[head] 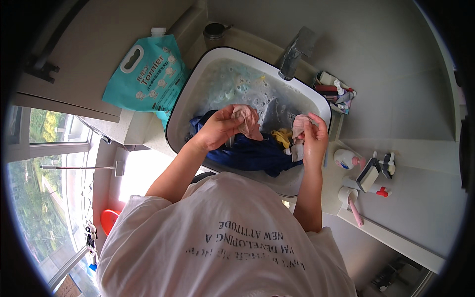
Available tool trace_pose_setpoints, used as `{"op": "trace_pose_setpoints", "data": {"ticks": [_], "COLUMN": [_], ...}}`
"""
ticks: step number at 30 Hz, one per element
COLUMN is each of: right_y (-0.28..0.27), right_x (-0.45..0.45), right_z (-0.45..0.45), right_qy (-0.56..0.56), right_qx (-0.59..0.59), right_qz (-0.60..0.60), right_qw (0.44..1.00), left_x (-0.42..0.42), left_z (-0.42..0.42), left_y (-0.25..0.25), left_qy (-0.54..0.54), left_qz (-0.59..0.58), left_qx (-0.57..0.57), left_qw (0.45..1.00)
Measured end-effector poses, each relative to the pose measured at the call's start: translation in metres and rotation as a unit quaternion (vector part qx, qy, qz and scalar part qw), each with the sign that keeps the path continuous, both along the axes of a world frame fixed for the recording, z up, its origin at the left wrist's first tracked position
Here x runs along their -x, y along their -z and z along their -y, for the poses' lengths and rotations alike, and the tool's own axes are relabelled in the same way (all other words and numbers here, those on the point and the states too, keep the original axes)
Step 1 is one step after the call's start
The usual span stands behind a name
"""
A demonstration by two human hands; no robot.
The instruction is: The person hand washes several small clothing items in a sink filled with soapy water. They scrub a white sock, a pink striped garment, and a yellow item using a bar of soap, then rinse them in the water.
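Over a white washbasin [202, 74] with a dark rim, my left hand [220, 128] grips a wet, crumpled pink cloth piece [248, 120]. To its right, my right hand [314, 139] pinches another small pink cloth piece [301, 124], perhaps a sock. The two pieces hang apart from each other. Below my hands, a dark blue garment [248, 152] lies heaped at the near side of the basin. Beside it are a yellow cloth [282, 137] and a pale grey cloth [297, 152], just under my right hand. Cloudy, sudsy water [226, 81] fills the basin's far part.
A grey faucet [295, 52] overhangs the far rim. Left stands a teal detergent pouch [152, 78]; behind is a dark-lidded jar [214, 33]. Along the right are a box of tubes [336, 92], a pump bottle [345, 159], a soap holder [369, 176] and a white cup [347, 193].
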State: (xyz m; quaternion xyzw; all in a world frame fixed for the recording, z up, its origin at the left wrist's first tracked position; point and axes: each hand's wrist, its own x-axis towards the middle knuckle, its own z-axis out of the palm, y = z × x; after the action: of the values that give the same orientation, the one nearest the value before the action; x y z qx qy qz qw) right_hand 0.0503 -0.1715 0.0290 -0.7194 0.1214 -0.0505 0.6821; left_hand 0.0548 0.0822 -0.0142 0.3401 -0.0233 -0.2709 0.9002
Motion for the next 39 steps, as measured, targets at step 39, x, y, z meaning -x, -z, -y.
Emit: {"op": "trace_pose_setpoints", "data": {"ticks": [39], "right_y": [0.058], "right_x": [-0.041], "right_z": [-0.1], "right_qy": [-0.123], "right_qx": [0.366], "right_qz": [0.23], "right_qw": [0.893], "left_x": [-0.049], "left_z": [0.076], "left_y": [0.094], "left_qy": [-0.019], "left_qz": [-0.158], "left_qx": [0.219], "left_qw": [0.963]}}
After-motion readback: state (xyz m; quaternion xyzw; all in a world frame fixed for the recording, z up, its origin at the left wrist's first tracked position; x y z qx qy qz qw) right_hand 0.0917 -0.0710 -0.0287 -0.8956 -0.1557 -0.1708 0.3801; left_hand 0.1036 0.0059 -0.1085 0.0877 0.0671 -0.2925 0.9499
